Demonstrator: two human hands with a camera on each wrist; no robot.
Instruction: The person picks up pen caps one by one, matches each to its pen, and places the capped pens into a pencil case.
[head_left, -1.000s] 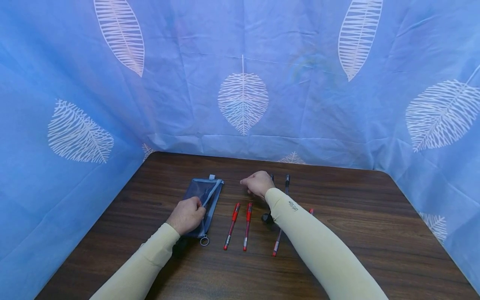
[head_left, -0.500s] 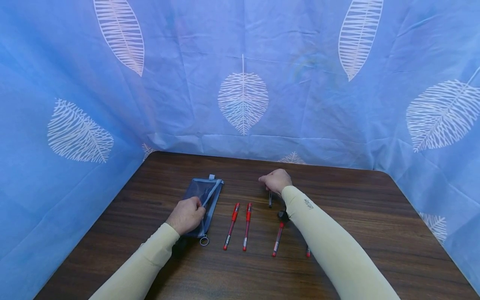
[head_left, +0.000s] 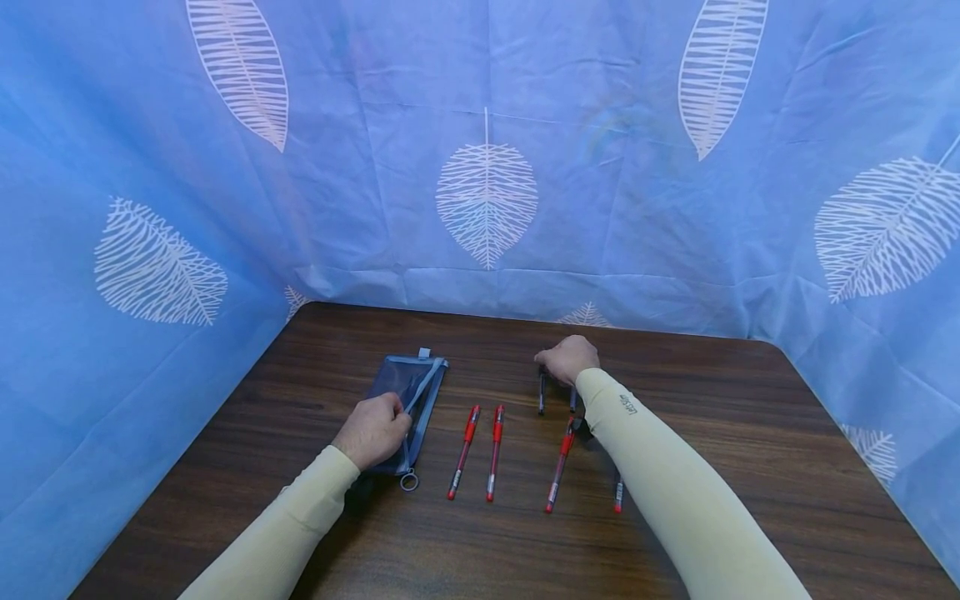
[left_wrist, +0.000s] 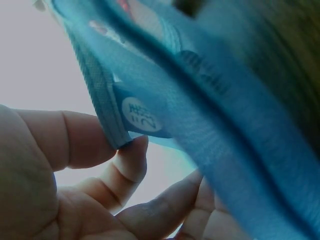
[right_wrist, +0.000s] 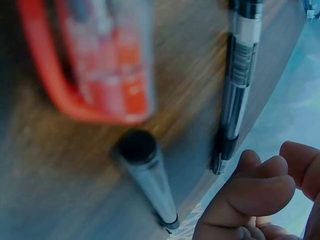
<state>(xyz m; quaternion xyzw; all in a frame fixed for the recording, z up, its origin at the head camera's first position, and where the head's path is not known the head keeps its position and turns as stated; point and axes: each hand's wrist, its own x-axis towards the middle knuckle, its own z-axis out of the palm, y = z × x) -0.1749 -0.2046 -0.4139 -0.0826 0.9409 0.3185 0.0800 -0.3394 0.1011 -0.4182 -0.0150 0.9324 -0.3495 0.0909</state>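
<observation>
My left hand (head_left: 377, 429) pinches the zipper edge of a blue mesh pencil pouch (head_left: 428, 417); in the left wrist view, thumb and finger meet at its trim, next to a round printed label (left_wrist: 142, 114). A metal ring hangs at the pouch's near end. At the back of the table my right hand (head_left: 568, 359) hovers with loosely curled fingers over two black pens, one on the left (head_left: 542, 393) and one on the right (head_left: 573, 400). In the right wrist view a black pen (right_wrist: 240, 75) lies just beyond the fingertips, and nothing shows between them.
Two red pens, the left one (head_left: 463, 454) and the right one (head_left: 495, 454), lie beside the pouch. Another red pen (head_left: 558, 467) points toward my right wrist. A further pen (head_left: 618, 493) is mostly hidden under the sleeve. Blue leaf-patterned cloth (head_left: 337, 208) surrounds the brown table (head_left: 450, 558).
My right hand has moved rightward along the back of the table, uncovering the left black pen and more of the red pen under the forearm. My left hand stays on the pouch.
</observation>
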